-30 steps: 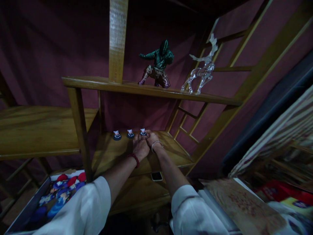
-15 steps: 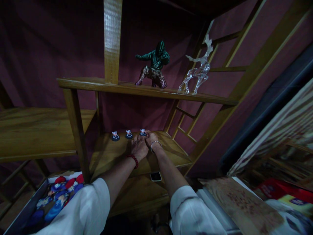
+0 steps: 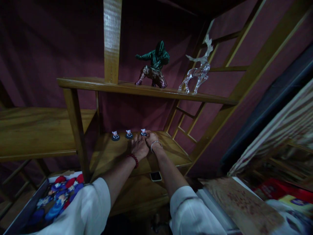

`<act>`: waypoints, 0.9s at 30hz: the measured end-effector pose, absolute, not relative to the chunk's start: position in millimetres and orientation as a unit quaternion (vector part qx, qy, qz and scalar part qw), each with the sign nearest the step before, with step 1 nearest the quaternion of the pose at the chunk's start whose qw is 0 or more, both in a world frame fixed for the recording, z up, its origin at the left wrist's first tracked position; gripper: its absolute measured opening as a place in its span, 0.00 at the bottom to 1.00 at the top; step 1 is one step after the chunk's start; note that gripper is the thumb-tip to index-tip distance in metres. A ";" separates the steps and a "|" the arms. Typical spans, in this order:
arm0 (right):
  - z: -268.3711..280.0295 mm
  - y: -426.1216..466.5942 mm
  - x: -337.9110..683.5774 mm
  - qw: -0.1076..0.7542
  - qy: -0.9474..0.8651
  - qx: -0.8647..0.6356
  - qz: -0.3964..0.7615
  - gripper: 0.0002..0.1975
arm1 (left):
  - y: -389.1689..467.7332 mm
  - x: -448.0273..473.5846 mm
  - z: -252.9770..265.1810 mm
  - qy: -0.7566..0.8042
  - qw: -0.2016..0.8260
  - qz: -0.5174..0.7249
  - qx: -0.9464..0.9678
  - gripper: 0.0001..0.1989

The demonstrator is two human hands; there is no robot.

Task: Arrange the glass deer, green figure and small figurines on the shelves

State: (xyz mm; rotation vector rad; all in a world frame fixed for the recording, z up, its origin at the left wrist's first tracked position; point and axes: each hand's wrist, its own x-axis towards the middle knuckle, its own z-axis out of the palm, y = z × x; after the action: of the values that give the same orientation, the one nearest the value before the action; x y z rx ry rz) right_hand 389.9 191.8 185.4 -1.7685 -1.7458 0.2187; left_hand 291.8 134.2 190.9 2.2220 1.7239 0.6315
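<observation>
Three small pig-like figurines with white and pink heads on dark round bases stand in a row on the lower wooden shelf (image 3: pixel 107 156): a left figurine (image 3: pixel 115 135), a middle figurine (image 3: pixel 128 134) and a right figurine (image 3: pixel 143 132). My right hand (image 3: pixel 152 138), with a silver bangle at its wrist, has its fingers closed at the side of the right figurine's base. My left hand (image 3: pixel 140 147), wearing a red bead bracelet, lies just in front of that base with its fingers stretched forward; its thumb side meets the right hand.
Above, a shelf board (image 3: pixel 146 89) carries a green-and-bronze crouching statue (image 3: pixel 156 63) and a clear deer figurine (image 3: pixel 197 70). A phone (image 3: pixel 156 176) lies near the lower shelf's front. A box (image 3: pixel 26 199) of red and blue figures stands lower left; cardboard (image 3: pixel 239 202) lies lower right.
The right figurine has shifted very slightly to the right, with my right hand staying at its base. My left hand has hardly moved.
</observation>
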 end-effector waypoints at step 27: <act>199.4 158.5 338.9 0.330 -0.684 -0.640 0.117 0.10 | 94.6 250.2 206.0 0.604 0.129 0.267 0.740 0.19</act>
State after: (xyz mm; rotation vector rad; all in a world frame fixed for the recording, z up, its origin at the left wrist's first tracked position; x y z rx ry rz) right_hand 338.9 158.5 199.4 -1.6744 -1.7892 0.3053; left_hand 250.2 94.6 206.0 2.1498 1.7562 0.7760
